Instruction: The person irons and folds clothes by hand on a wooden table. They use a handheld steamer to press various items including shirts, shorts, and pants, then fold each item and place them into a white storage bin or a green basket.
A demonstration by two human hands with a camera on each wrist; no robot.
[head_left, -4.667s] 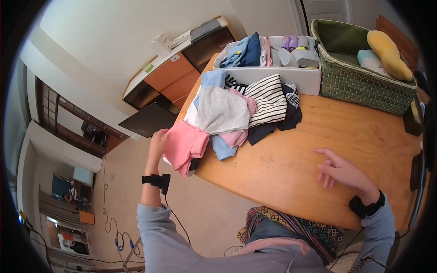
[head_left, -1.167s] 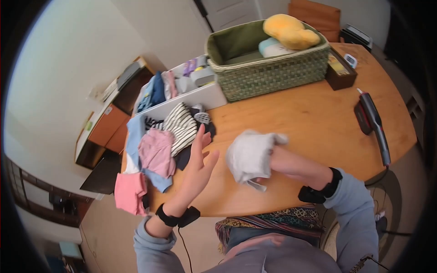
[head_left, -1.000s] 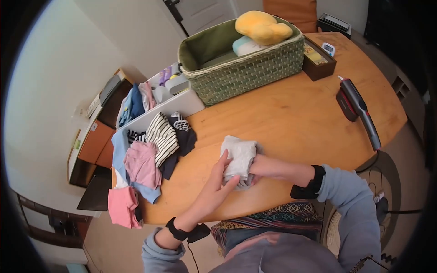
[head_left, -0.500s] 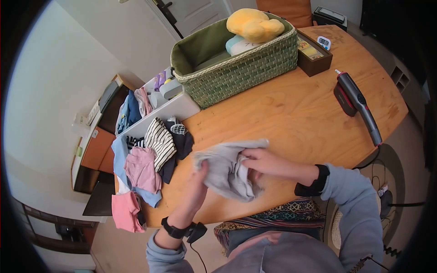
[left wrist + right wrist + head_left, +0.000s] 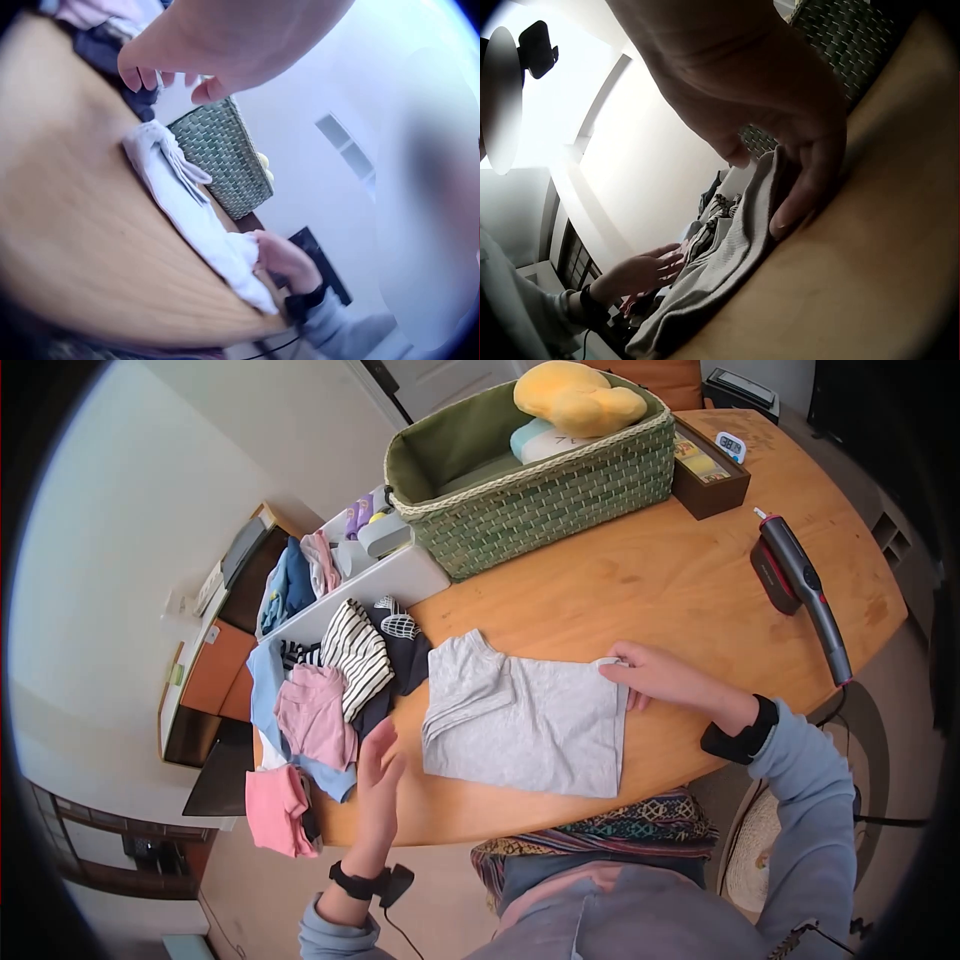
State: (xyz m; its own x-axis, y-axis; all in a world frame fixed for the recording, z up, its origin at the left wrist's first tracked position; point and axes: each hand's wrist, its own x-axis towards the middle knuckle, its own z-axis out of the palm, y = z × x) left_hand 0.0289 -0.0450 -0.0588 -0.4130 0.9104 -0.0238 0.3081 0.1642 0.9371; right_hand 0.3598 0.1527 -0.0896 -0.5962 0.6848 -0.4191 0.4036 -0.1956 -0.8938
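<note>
A light grey T-shirt (image 5: 545, 725) lies spread on the wooden table, its straight hem to the right and its left end bunched in folds. My right hand (image 5: 660, 675) pinches the hem's far corner. In the right wrist view the shirt's edge (image 5: 769, 187) runs between the thumb and the curled fingers. My left hand (image 5: 378, 780) hovers left of the shirt near the table's front edge, holding nothing, fingers loosely bent. Beside it lies a pile with a pink top (image 5: 315, 715), a striped garment (image 5: 355, 660) and a folded coral garment (image 5: 277, 810).
Behind the pile stands a white bin (image 5: 400, 582) of folded clothes. A green woven basket (image 5: 540, 525) holds a yellow plush (image 5: 580, 400). To the right are a brown box (image 5: 715, 495), a small digital timer (image 5: 732, 445) and a dark corded handheld appliance (image 5: 805, 580).
The grey T-shirt was taken from the pile, held bundled in both hands, then opened out flat on the table. My left hand has let go and moved left; the right stays at the hem.
</note>
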